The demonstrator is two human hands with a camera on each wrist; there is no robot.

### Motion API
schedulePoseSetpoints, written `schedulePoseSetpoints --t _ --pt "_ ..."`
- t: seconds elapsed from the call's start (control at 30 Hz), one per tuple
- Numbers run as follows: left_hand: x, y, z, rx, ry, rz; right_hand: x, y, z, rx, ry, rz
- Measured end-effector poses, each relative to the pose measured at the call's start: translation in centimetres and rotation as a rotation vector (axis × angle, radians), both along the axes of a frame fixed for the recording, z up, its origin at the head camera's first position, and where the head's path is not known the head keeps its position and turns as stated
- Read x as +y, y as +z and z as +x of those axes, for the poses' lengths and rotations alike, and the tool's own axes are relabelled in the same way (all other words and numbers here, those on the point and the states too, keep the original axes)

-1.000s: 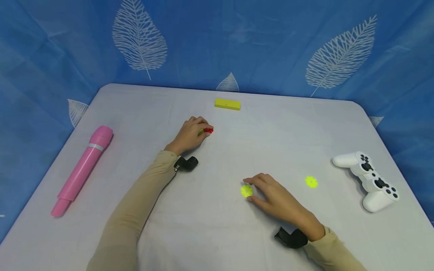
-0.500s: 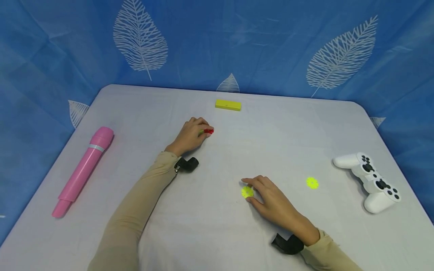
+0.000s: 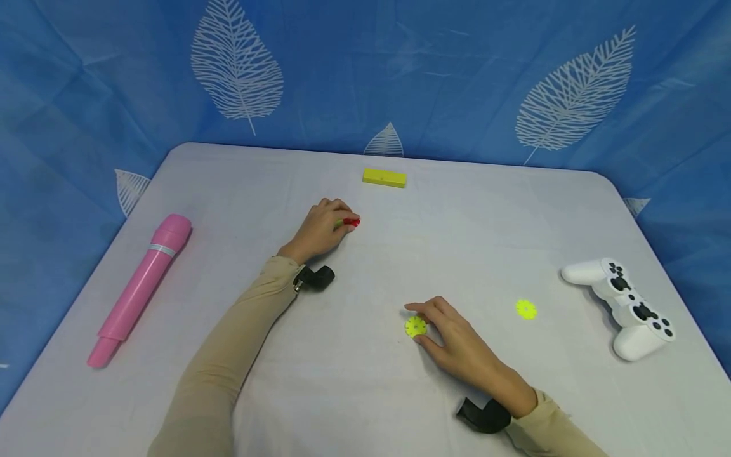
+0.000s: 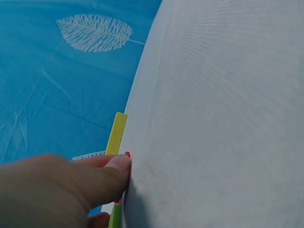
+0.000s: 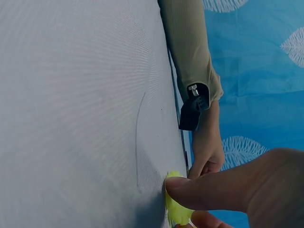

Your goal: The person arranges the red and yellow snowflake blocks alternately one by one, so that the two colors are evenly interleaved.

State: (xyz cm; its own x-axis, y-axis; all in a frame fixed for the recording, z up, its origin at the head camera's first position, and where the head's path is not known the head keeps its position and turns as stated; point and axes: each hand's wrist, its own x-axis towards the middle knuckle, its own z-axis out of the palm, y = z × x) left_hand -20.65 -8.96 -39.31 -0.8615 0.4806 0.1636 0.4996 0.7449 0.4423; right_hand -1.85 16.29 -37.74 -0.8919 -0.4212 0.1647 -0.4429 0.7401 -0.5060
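In the head view, my left hand (image 3: 321, 228) pinches a small red-and-green piece (image 3: 353, 222) low over the white table, left of the middle. Its red end pokes out past the fingertips; fingers hide most of the rest. The left wrist view shows the green part (image 4: 114, 216) below the thumb. Nearer the front, my right hand (image 3: 465, 346) holds a yellow scalloped disc (image 3: 415, 327) between thumb and fingers. Seen from the right wrist, the thumb lies against that disc (image 5: 176, 209), close to the tabletop. A second yellow scalloped disc (image 3: 526, 309) lies to the right.
A yellow bar-shaped block (image 3: 384, 178) lies near the table's (image 3: 485, 209) back edge. At the left is a pink toy microphone (image 3: 139, 289), at the right a white game controller (image 3: 619, 308). A blue leaf-patterned cloth (image 3: 445, 76) hangs behind.
My right hand has drawn slightly left and toward me, and the disc in its fingers has shifted a little, its notches now showing more sharply. The left hand stays still.
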Motion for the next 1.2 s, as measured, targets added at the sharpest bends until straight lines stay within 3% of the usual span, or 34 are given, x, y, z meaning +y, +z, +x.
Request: schedulePoseSetpoints --t 0.23,0.73,1.2 --pt "-0.05 -0.16 0.07 0.002 0.001 0.005 0.02 -0.1 0.12 -0.03 0.009 -0.056" --pt "-0.02 0.1 0.13 -0.002 0.004 0.003 0.33 -0.47 -0.1 -0.089 0.133 -0.168" --pt "-0.08 0.14 0.11 0.004 -0.005 0.006 0.5 -0.47 -0.29 -0.17 0.128 -0.177"
